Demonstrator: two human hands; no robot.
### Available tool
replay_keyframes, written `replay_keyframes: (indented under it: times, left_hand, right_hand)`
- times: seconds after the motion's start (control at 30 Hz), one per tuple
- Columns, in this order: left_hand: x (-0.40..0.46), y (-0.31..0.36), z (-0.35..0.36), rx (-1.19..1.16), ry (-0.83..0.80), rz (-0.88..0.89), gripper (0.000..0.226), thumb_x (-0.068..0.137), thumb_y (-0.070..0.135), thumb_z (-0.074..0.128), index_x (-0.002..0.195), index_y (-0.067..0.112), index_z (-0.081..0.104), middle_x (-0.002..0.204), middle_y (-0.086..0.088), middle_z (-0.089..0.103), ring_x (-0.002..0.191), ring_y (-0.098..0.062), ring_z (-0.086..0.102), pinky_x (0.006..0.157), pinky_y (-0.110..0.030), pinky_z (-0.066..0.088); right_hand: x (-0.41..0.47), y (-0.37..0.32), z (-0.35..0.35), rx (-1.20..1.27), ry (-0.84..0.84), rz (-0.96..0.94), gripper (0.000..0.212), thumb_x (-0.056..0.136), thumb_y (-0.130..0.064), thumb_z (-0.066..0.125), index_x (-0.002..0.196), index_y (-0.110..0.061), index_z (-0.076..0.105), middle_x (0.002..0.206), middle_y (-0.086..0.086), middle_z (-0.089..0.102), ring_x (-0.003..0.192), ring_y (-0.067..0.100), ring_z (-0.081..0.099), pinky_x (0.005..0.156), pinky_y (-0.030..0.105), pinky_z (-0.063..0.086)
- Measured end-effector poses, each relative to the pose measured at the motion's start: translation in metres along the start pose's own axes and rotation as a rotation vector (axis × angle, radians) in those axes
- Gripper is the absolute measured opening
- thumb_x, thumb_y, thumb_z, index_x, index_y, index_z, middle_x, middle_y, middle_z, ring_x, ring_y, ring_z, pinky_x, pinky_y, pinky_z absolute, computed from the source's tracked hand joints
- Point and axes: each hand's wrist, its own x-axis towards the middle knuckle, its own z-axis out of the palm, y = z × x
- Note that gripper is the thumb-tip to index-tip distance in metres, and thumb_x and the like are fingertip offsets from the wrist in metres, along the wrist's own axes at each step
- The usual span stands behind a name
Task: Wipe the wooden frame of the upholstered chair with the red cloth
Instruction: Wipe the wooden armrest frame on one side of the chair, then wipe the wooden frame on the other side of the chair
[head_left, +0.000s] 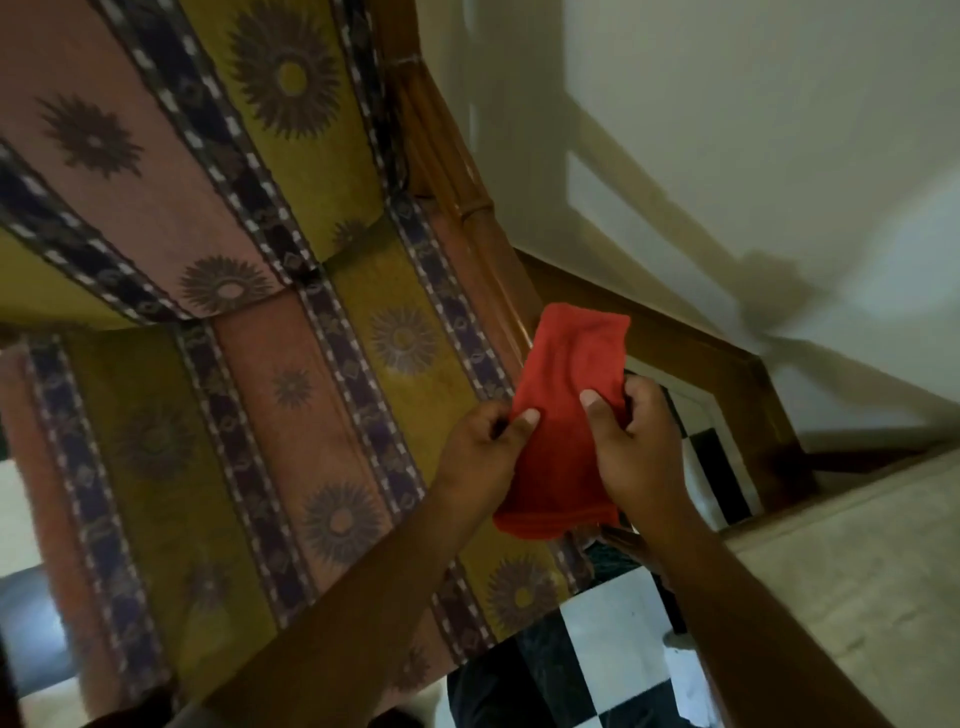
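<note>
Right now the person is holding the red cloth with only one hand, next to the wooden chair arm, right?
Not quite. The head view shows both hands on the red cloth: the left hand pinches its left edge and the right hand grips its right side. The rest is right: the cloth is beside the wooden chair arm.

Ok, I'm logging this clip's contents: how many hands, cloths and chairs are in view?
Hands: 2, the left hand and right hand, each pinching the cloth
Red cloth: 1
Upholstered chair with wooden frame: 1
Total: 4
</note>
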Motion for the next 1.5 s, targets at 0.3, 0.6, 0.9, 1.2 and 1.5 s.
replay_keyframes:
  times: [0.3,0.6,0.9,1.2,1.5]
  left_hand:
    - [-0.081,0.005,-0.117,-0.338,0.275,0.087,0.024,0.097,0.024,0.059,0.079,0.008,0.057,0.066,-0.003,0.053,0.061,-0.012,0.048,0.055,-0.025,0.041]
    - [-0.227,-0.073,-0.296,-0.236,0.838,0.139,0.017,0.097,0.037,0.056,0.086,0.026,0.063,0.078,0.005,0.067,0.072,-0.004,0.059,0.065,-0.021,0.051]
    - [-0.247,-0.182,-0.34,0.187,0.819,-0.214,0.038,0.098,0.032,0.054,0.135,0.025,0.048,0.124,-0.004,0.064,0.108,-0.017,0.062,0.09,-0.034,0.052]
    - [-0.211,-0.172,-0.328,1.01,0.653,0.252,0.063,0.1,0.049,0.027,0.155,0.017,0.022,0.163,-0.015,0.007,0.149,-0.039,0.004,0.116,-0.056,0.015]
    - [-0.188,-0.175,-0.332,1.097,0.56,0.186,0.075,0.099,0.06,0.01,0.155,0.011,0.016,0.163,-0.013,0.005,0.15,-0.036,-0.004,0.112,-0.057,0.002]
  right_hand:
    - [-0.074,-0.098,0.089,0.248,-0.062,-0.204,0.022,0.089,-0.045,0.058,0.108,-0.034,0.058,0.101,-0.015,0.062,0.091,-0.005,0.06,0.08,0.035,0.053]
    - [-0.244,-0.195,0.235,0.395,-0.458,-0.395,0.026,0.084,-0.035,0.061,0.109,-0.034,0.055,0.105,-0.018,0.061,0.096,-0.002,0.059,0.091,0.017,0.045]
    - [-0.31,-0.139,0.316,0.173,-0.519,-0.413,0.041,0.089,-0.01,0.068,0.123,-0.027,0.053,0.12,-0.003,0.059,0.112,0.017,0.058,0.095,0.025,0.044]
    - [-0.224,-0.093,0.315,-0.234,-0.474,-0.714,0.045,0.096,-0.02,0.061,0.138,-0.007,0.053,0.145,0.016,0.048,0.134,0.027,0.048,0.11,0.035,0.041]
    - [-0.122,-0.073,0.382,-0.904,-0.713,-1.284,0.084,0.092,-0.071,0.028,0.154,-0.015,0.029,0.165,0.015,0.02,0.151,0.04,0.014,0.119,0.062,0.018]
